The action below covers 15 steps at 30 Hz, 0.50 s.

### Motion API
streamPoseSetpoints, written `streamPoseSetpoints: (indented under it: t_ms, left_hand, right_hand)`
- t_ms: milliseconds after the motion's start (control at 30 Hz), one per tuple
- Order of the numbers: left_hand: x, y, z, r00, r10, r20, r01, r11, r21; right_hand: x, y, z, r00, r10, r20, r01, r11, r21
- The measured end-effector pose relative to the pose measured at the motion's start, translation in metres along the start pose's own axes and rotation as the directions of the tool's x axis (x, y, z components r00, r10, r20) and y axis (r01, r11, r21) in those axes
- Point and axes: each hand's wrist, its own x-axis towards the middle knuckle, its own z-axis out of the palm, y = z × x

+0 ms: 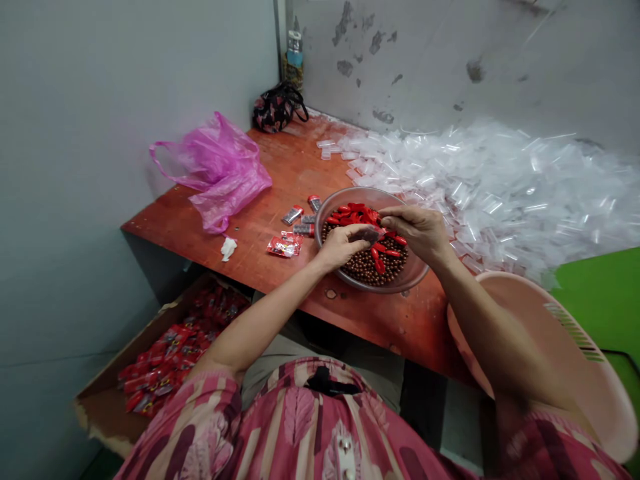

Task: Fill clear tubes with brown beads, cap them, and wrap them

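Over a round plastic bowl (417, 272), my left hand (340, 248) is closed on a small dark-looking plastic packet (369, 235) between thumb and fingers. My right hand (419, 230) faces it from the other side, thumb and fingertips pinched together close to the packet's end; what they hold is too small to tell. Brown round beads (365, 270) fill the bowl's lower part. On top of them lie several glossy red plastic pieces (356, 213), spoon-like in shape, partly hidden by my hands.
Small filled packets (293, 214) and red printed packets (284, 245) lie left of the bowl. A pink bag (220, 167) and white scrap (229, 249) are farther left. Clear plastic sleeves (500, 180) heap at right. A peach basket (530, 313) and carton of red packets (170, 353) flank me.
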Motion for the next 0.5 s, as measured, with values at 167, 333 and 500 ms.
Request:
streamPoseSetpoints:
  t_ms: [167,333,500]
  left_hand:
    - [0.000,0.005,0.001,0.999,-0.014,0.035,0.014,1.000,-0.018]
    - [0.000,0.003,0.000,1.000,-0.009,-0.009,0.009,1.000,-0.006]
    - [-0.004,0.002,0.003,0.992,-0.034,-0.124,0.016,0.990,-0.143]
  right_hand:
    - [0.002,-0.008,0.007,0.998,0.000,0.070,0.007,0.996,-0.094]
    - [-0.004,0.005,0.001,0.999,0.015,-0.038,-0.013,0.999,0.048]
    - [-0.011,0.046,-0.016,0.988,0.132,-0.077,-0.138,0.988,-0.069]
